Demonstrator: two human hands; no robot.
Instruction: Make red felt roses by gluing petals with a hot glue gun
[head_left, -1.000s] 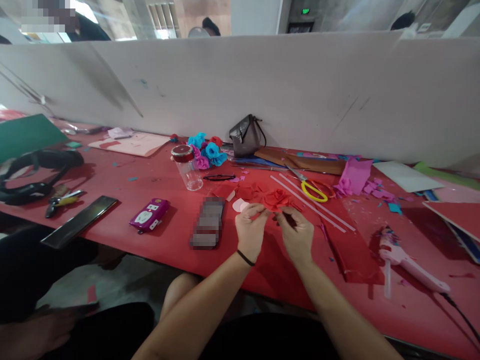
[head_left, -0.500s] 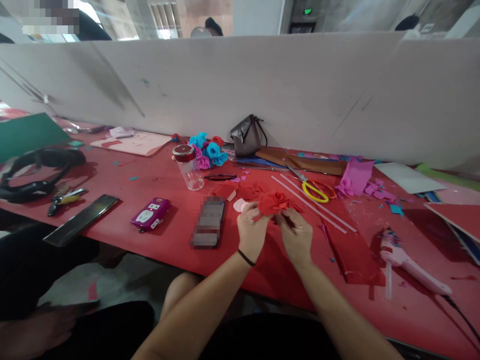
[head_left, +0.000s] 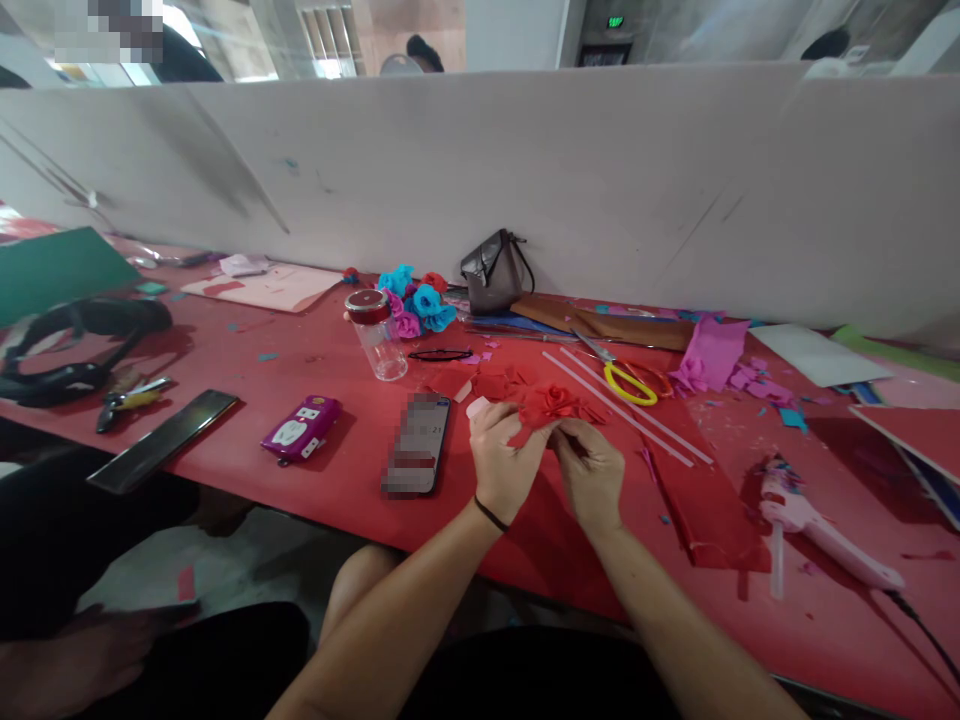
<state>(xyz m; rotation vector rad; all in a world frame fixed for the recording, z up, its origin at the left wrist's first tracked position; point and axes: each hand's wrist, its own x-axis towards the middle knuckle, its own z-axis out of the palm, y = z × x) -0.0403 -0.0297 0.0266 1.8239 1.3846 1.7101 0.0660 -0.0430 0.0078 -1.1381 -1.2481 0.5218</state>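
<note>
Both my hands meet over the red table [head_left: 300, 470] and pinch a red paper flower [head_left: 551, 405] from below. My left hand [head_left: 504, 455], with a black band at the wrist, closes its fingers on the flower's left side. My right hand [head_left: 596, 470] grips the flower's underside with curled fingers. More red paper pieces [head_left: 491, 383] lie just beyond the flower.
A phone [head_left: 417, 443] lies left of my hands, and a purple power strip [head_left: 298, 428] and glass jar [head_left: 377, 335] further left. Yellow-handled scissors [head_left: 626, 382], white sticks [head_left: 622, 410], a pink glue gun [head_left: 814, 520], paper flowers [head_left: 416, 300] and a small bag [head_left: 491, 270] lie around. A white partition [head_left: 600, 180] backs the table.
My hands have closed round the red flower and drawn it slightly nearer; a second ago it lay on the table just beyond my fingertips.
</note>
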